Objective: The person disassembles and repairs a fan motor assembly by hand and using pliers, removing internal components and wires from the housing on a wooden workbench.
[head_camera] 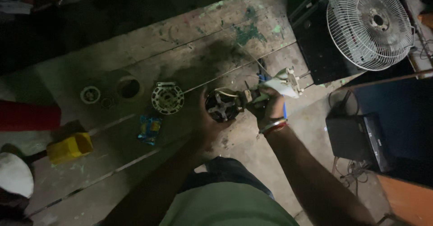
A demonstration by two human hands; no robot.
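Note:
My left hand (205, 124) cups a round dark motor body (221, 105) from below, over a worn wooden workbench (180, 50). My right hand (267, 105) grips a white plastic part with wires (284, 82) that hangs off the motor's right side. A blue-handled tool (262, 76) pokes out behind that hand. A bangle sits on my right wrist. To the left on the bench lies a round metal motor cover (167, 98).
A small round cap (90, 94), a ring (107, 102) and a hole in the bench (129, 88) sit at left. A blue packet (149, 128) and a yellow box (70, 147) lie nearer. A wire fan guard (370, 25) rests on a black case (315, 41) at upper right.

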